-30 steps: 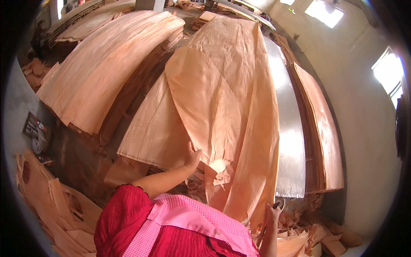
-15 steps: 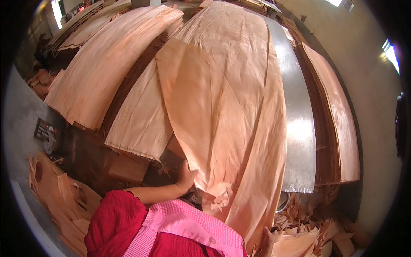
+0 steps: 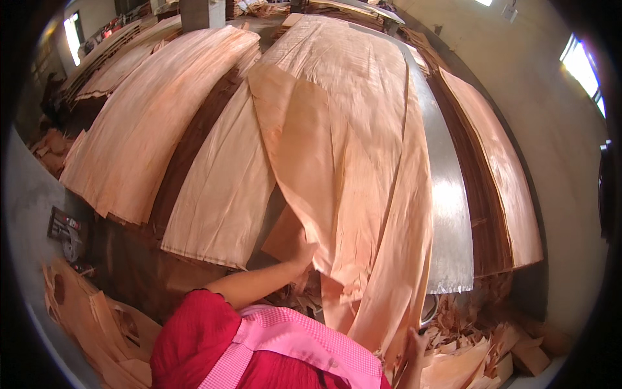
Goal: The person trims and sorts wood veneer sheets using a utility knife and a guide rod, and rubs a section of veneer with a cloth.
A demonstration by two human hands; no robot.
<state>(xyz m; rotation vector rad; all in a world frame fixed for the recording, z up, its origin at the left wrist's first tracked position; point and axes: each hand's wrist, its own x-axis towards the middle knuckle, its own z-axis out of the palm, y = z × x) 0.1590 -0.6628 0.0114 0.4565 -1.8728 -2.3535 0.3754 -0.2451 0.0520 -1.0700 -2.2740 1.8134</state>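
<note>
A thin wood veneer sheet (image 3: 356,223), pale orange-brown and creased, is folded over on itself and hangs toward me off a broad stack of veneer (image 3: 350,58). My left hand (image 3: 304,251) grips its left edge near a torn lower part, with the thumb in sight and the other fingers mostly hidden. Low on the right, my right hand (image 3: 416,340) is closed at the sheet's right edge, close to my body; part of it is hidden. Beneath the sheet, to its right, shows a shiny metal surface (image 3: 448,227).
Another veneer stack (image 3: 162,123) lies to the left, and a further one (image 3: 502,168) on the right beside the wall. Veneer scraps pile up on the floor at the lower right (image 3: 473,350) and lower left (image 3: 91,324). A square pillar (image 3: 203,14) stands at the back.
Both hands have shifted right and a little upward in view, with the sheet's near end carried along. My body has moved right too, and the whole view has tilted slightly.
</note>
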